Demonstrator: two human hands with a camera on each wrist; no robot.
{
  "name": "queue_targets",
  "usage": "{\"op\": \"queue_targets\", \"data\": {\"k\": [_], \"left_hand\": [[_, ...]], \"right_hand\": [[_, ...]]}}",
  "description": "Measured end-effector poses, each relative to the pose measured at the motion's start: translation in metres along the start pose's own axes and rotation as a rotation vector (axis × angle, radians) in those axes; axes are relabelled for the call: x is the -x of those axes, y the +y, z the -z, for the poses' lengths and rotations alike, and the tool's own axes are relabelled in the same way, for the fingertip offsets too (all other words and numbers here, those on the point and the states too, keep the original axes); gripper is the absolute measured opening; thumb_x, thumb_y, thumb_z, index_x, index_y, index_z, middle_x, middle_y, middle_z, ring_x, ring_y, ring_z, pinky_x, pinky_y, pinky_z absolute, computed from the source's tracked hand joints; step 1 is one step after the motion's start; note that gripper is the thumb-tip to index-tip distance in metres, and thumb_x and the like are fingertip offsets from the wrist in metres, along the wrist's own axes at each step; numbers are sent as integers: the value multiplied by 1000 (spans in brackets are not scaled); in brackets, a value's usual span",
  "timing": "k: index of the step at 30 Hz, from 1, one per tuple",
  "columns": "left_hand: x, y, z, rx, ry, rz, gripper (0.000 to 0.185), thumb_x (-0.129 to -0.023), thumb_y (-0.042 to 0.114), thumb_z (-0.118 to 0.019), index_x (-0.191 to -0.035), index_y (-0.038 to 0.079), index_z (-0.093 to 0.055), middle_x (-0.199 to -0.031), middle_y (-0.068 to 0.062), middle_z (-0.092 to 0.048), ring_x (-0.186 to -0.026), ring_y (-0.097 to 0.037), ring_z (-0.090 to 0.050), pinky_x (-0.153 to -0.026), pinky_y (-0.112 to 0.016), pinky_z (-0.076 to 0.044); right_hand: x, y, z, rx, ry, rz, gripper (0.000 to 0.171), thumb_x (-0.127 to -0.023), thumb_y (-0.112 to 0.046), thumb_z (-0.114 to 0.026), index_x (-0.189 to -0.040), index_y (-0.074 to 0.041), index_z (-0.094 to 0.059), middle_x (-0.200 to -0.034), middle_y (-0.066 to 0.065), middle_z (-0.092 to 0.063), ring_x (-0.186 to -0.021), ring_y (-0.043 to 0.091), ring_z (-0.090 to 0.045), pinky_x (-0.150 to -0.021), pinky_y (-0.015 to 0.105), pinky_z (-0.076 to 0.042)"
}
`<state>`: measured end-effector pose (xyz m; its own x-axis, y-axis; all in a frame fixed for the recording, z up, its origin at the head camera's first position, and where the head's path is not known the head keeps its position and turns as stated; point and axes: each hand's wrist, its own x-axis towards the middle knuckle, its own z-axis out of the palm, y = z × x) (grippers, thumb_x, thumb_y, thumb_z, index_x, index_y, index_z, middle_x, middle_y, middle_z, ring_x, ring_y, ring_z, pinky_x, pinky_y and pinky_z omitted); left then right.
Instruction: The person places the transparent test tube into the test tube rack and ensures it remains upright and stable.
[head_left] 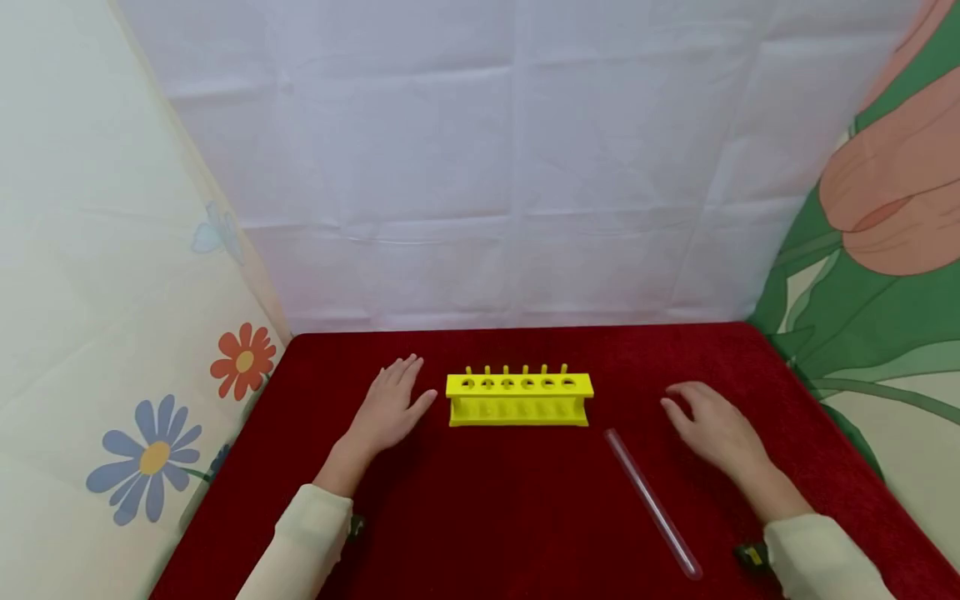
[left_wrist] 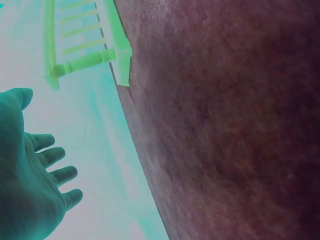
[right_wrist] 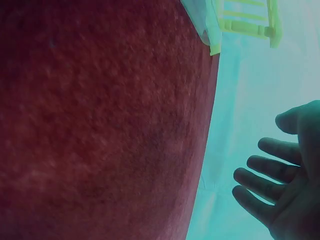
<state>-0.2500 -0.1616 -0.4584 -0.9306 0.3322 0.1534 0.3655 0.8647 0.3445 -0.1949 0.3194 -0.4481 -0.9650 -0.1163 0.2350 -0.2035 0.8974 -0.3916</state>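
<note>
A yellow test tube rack (head_left: 518, 398) with a row of several empty holes stands in the middle of the red cloth (head_left: 525, 517). A clear empty test tube (head_left: 652, 502) lies on the cloth, in front of the rack and to its right. My left hand (head_left: 390, 408) rests flat on the cloth just left of the rack, fingers straight, holding nothing. My right hand (head_left: 708, 425) lies palm down right of the tube, fingers relaxed, empty. The wrist views show each open palm, the left hand (left_wrist: 30, 185) and the right hand (right_wrist: 285, 185), with the rack's end at the rack (left_wrist: 90, 55) and the rack (right_wrist: 240, 25).
A white sheet (head_left: 487, 167) hangs behind the table. A flowered cloth (head_left: 112, 333) closes the left side and a green and pink patterned cloth (head_left: 885, 250) the right. The red cloth ends at these walls.
</note>
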Motion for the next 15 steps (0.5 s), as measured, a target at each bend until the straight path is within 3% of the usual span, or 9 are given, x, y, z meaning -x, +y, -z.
{"op": "queue_targets", "data": {"k": [15], "left_hand": [[-7, 16, -3, 7, -46, -17, 71, -105, 50, -44, -159, 6, -32, -165, -13, -30, -152, -34, -25, -125, -53, -18]], "right_hand": [[12, -11, -6, 47, -77, -25, 40, -98, -26, -61, -123, 6, -66, -127, 30, -62, -118, 49, -57, -94, 62, -49]]}}
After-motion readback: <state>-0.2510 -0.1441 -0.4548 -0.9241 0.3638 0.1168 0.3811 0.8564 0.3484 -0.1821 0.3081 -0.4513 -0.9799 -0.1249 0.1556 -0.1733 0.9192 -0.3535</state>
